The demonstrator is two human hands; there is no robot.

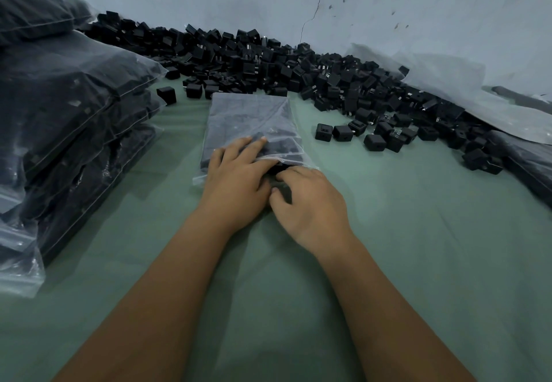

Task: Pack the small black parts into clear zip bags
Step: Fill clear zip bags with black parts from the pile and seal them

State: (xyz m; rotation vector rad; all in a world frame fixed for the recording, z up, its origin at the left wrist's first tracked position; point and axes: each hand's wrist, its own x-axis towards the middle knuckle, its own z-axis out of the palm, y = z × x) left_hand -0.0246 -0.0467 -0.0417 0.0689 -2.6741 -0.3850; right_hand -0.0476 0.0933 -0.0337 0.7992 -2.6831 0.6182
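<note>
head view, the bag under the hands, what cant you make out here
- Mouth of the zip bag, head view: covered by the left hand and right hand.
- What the right fingers hold: curled under, hidden.
- Parts count inside: too dark.
- Stacked bags: cut off at the left edge.

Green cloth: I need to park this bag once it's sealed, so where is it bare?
Bare green cloth lies right of the right hand, below the loose black parts. Crowded: filled bags stacked left, the parts pile along the wall.
</note>
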